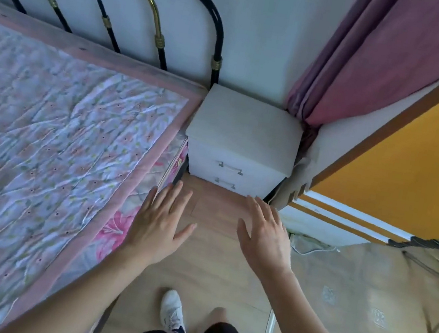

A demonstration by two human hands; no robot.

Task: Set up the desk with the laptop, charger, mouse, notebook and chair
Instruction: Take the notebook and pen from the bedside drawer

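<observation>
A person stands in the narrow gap between a bed point(54, 121) and a yellow-panelled door point(404, 168), both arms stretched forward over the wooden floor point(206, 254). The left hand point(158, 223) hovers by the bed's corner edge, fingers spread and straight, holding nothing. The right hand point(264, 238) reaches toward the base of a white two-drawer nightstand point(243, 138), fingers likewise apart and relaxed, also holding nothing. Both drawers appear closed, and the nightstand's top carries nothing visible.

None of the task's things can be seen here: no laptop, charger, mouse, notebook or chair, and no desk either. A thin white cable point(315, 249) trails across the floor near the door's lower corner, but whether it belongs to the charger cannot be told. A pink curtain point(375, 61) hangs in the room's corner above the nightstand, and one white sneaker point(173, 315) shows at the bottom.

Judging from the bare hands and the missing items, the setup seems to be at its very start or between fetches, with every item yet to be gathered and placed.
</observation>
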